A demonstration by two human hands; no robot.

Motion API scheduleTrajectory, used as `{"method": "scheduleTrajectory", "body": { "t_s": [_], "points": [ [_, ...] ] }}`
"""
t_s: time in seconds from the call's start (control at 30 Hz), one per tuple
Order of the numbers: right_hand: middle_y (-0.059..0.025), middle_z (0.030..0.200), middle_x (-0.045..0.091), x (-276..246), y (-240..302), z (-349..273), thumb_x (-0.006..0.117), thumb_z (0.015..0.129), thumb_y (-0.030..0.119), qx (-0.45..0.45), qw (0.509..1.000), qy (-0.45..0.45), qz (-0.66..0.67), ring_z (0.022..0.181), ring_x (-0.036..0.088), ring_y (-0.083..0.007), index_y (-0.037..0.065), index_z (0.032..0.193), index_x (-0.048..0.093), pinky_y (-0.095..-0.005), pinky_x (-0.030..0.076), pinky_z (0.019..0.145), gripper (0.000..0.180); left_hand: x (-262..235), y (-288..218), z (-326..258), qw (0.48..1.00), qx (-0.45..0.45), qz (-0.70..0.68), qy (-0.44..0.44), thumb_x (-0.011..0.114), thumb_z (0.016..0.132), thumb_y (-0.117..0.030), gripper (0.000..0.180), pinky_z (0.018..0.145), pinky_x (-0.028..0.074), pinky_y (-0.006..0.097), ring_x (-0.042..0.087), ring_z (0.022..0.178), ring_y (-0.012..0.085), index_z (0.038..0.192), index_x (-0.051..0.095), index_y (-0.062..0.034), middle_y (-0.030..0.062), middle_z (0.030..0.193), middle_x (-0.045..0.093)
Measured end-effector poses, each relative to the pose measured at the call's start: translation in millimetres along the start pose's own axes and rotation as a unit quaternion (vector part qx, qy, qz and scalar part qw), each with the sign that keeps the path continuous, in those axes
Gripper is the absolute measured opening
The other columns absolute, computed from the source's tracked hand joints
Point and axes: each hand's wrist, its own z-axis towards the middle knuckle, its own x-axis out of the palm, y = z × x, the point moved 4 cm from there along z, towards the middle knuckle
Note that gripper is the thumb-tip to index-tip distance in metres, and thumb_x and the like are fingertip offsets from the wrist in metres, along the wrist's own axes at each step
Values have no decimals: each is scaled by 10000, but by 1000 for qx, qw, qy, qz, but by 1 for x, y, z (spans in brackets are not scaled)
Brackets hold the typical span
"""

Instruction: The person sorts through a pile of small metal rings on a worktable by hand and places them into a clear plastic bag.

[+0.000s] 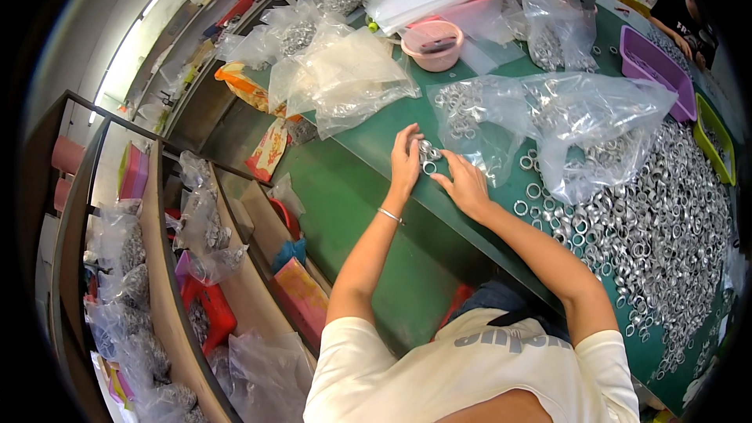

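At the near edge of the green table, my left hand [405, 160] curls its fingers against a small cluster of silver metal rings [427, 150]. One ring [429, 168] shows its round opening just below the cluster, between the two hands. My right hand [467, 186] comes in from the other side with thumb and forefinger apart, close to that ring. Whether its fingertips touch the rings is hard to see. Just beyond the hands lies a clear plastic bag [470, 110] with more rings inside. A larger clear bag [599, 121] of rings rests to its right.
A big heap of loose metal rings [650, 227] covers the table's right side. Purple [659, 70] and green [714, 137] trays stand beyond it. A pink bowl [433, 45] and plastic bags [345, 78] fill the back. Shelves [223, 282] stand left; a person [685, 23] sits far right.
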Motion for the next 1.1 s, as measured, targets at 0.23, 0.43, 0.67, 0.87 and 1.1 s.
{"method": "scheduleTrajectory", "body": {
  "t_s": [0.23,0.43,0.67,0.87,1.1],
  "points": [
    [-167,1135,473,16,-2,42,721,703,297,-20,992,17,-121,973,544,-334,14,1241,432,-411,485,735,673,2,-3,-2,998,-18,14,50,396,931,-149,430,847,452,305,583,952,205,1325,295,-8,164,1212,474],
    [-169,1187,441,23,1,48,686,688,243,-98,988,48,-112,1073,462,-365,23,1214,465,-452,392,907,611,10,-2,-4,993,-71,-91,5,432,936,-168,621,919,417,320,497,1087,220,1410,49,-49,159,1365,279],
    [-161,1229,423,23,-6,43,661,683,213,-213,972,88,37,1100,434,-360,31,1200,478,-462,340,958,578,18,5,-23,923,-108,-319,-188,413,950,-185,583,1016,344,379,316,1286,307,1404,70,-58,207,1406,246],
    [-118,1079,529,18,5,38,640,690,167,-283,955,84,16,1039,458,-315,34,1103,535,-423,365,930,446,17,-4,-26,912,-67,-342,-215,383,956,-157,530,1052,288,385,280,1310,311,1391,100,-49,213,1407,249],
    [-91,1007,559,26,-3,30,612,729,240,-293,946,131,-53,952,479,-274,56,990,590,-408,402,841,320,6,-10,-29,919,-69,-235,-310,406,942,-165,438,1053,288,403,341,1260,302,1312,225,-17,190,1356,313]
  ]
}}
